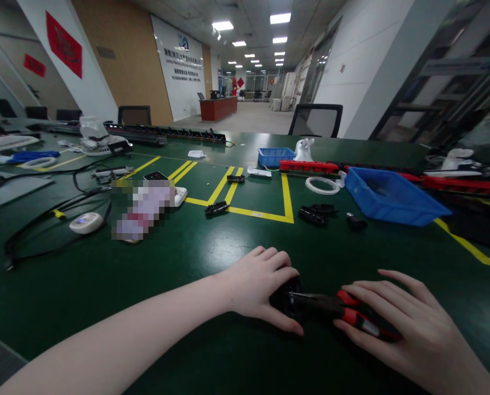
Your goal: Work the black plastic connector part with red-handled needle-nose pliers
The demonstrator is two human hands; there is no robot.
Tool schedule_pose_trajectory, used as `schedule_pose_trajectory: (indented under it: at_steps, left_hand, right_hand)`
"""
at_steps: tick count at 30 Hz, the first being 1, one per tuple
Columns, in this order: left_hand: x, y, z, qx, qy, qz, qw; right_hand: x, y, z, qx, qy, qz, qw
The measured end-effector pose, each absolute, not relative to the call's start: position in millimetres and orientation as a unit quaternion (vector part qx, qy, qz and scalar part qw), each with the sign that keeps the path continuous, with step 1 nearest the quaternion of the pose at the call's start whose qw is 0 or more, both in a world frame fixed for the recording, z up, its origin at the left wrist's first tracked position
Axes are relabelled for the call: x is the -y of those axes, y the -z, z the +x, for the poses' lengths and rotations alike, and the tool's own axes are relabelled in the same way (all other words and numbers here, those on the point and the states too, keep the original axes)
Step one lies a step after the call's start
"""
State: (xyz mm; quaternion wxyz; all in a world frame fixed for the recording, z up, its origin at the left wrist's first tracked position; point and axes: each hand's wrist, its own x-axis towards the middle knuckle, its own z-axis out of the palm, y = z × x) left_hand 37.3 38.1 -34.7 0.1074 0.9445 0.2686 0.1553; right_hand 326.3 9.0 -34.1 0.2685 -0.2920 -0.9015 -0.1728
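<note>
My left hand (263, 288) rests at the lower middle of the green table, its fingers and thumb curved round a small black part (292, 291). To the right, my right hand (405, 318) holds pliers (352, 315) with red and black handles. The pliers' dark jaws point left and reach the black part. Fine details of the part are hidden by my left fingers and the dark colour. Ahead of my hands lie several black pieces (317, 214), with another black piece (217, 209) farther left.
A blue bin (393, 197) stands at the right, with a white ring (322, 186) beside it. A smaller blue basket (275, 157) is farther back. At the left are a phone (146, 211), a round white device (86, 223) and black cables (35, 219).
</note>
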Motion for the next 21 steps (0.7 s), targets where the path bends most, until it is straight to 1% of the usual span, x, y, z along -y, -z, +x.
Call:
schedule_pose_trajectory:
  at_steps: [9,16,21]
  left_hand:
    - [-37.7,33.6,37.2,-0.265,-0.151,0.947,0.103]
    - [-37.2,33.0,36.3,-0.265,-0.152,0.946,0.11]
    - [-36.1,31.9,36.7,-0.271,-0.142,0.944,0.12]
  right_hand:
    - [-9.5,30.6,328.5,0.901,0.205,-0.277,0.265]
    - [-8.2,32.6,329.3,0.901,0.201,-0.289,0.253]
    - [-5.2,27.8,325.8,0.899,0.191,-0.295,0.26]
